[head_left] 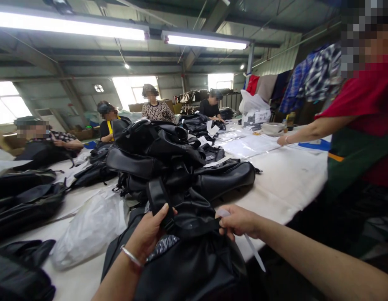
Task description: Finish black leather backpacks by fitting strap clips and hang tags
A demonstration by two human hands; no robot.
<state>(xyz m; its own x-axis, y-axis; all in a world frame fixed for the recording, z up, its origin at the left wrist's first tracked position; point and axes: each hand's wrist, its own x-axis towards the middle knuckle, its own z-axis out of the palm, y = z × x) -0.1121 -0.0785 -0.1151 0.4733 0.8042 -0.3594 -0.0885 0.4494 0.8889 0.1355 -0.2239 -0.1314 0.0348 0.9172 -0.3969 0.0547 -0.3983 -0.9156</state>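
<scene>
A black leather-like backpack [187,267] lies in front of me at the table's near edge. My left hand [150,230] is closed round its padded shoulder strap [158,196], thumb on top, near a buckle. From there a flat black webbing strap [198,228] runs across to my right hand [239,221], which pinches its end. A thin white strip [255,253] also sits in my right hand and hangs below it. Crumpled clear plastic [164,246] shows beside my left wrist.
Black bags [162,154] are heaped just beyond my hands. A filled white plastic bag [90,230] lies to the left, near more black bags [27,200]. A person in a red shirt [363,100] reaches over the table [284,179] at right. Several people work farther back.
</scene>
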